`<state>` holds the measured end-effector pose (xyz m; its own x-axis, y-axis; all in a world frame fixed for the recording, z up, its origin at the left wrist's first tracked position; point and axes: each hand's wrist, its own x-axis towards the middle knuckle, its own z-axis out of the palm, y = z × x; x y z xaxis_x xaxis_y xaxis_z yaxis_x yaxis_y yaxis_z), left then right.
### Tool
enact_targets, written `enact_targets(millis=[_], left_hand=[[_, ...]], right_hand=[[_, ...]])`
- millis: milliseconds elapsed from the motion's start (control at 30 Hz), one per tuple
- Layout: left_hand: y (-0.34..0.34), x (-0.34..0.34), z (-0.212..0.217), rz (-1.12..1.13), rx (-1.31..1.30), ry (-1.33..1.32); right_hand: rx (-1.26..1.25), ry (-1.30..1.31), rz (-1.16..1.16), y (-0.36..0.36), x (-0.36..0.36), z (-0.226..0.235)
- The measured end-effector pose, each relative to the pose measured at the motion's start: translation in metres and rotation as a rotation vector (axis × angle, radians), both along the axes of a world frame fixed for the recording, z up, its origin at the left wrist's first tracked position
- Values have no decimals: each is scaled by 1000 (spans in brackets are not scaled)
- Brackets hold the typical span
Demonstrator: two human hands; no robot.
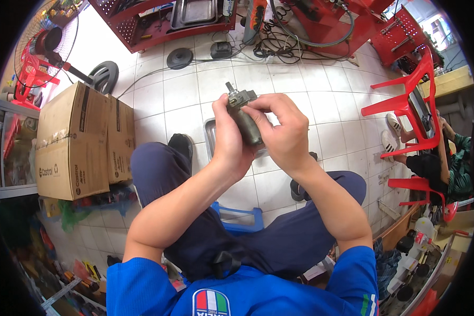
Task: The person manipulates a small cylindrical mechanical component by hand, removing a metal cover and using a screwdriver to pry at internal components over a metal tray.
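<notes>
Between my knees I hold up a dark, greasy cylindrical metal part (249, 126) with a lighter metal head and a short stub sticking out of its top end. My left hand (228, 134) is wrapped along its left side, the thumb up by the head. From the right, my right hand (283, 129) is closed on the part, with thumb and bent fingers at the head's right side. The part's back and the far fingers are hidden. Below my hands a metal tray (209, 138) lies on the floor, mostly covered by them.
Cardboard boxes (71, 142) stand at my left, near a fan (46, 42). Ahead are a red tool cart (134, 34), a black disc (179, 58) and tangled cables (279, 50) on the tiles. A blue stool (239, 218) is beneath me. Someone sits at right by red chairs (405, 102).
</notes>
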<state>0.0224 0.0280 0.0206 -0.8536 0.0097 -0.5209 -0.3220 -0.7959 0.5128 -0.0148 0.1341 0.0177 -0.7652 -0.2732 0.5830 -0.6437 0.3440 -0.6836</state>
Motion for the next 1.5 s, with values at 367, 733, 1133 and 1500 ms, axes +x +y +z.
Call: enact_targets(millis=[367, 733, 1133, 1500], left_hand=[[-5, -3, -4, -37, -50, -46], [-4, -5, -3, -14, -51, -31], [0, -6, -7, -7, -58, -31], [-3, -4, -7, -18, -53, -27]], right_hand=[[-8, -112, -27, -2, -1, 1], [83, -4, -9, 3, -4, -4], [-28, -184, 46, 6, -4, -4], [-7, -189, 23, 5, -5, 0]])
